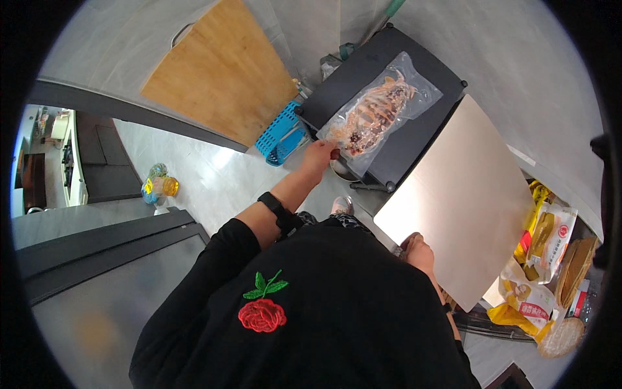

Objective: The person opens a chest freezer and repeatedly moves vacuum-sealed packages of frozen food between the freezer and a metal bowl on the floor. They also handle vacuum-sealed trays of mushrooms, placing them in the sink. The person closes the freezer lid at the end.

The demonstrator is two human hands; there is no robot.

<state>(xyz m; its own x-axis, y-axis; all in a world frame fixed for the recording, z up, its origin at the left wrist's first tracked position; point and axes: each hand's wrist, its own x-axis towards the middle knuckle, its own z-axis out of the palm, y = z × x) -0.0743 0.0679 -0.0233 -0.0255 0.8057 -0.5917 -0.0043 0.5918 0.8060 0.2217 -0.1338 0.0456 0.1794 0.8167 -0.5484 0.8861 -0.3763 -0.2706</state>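
Observation:
A clear, sealed plastic bag (374,116) of reddish-brown, meat-like food lies across a black rack top (335,82) with round corner knobs. My left hand (320,156) pinches the bag's near left edge, and part of the bag overhangs the rack's front. Over to the right, my right hand (419,252) is curled at the near edge of a smooth, pale panel (461,194). Something dark shows beside its fingers; whether the fingers grip the edge is hidden.
A wooden board (223,73) leans on the wall above a blue perforated basket (279,138). Food packages (549,243) and flattened cardboard (576,272) crowd the right side. An oil bottle (167,186) stands on the floor near a grey sliding door (107,291).

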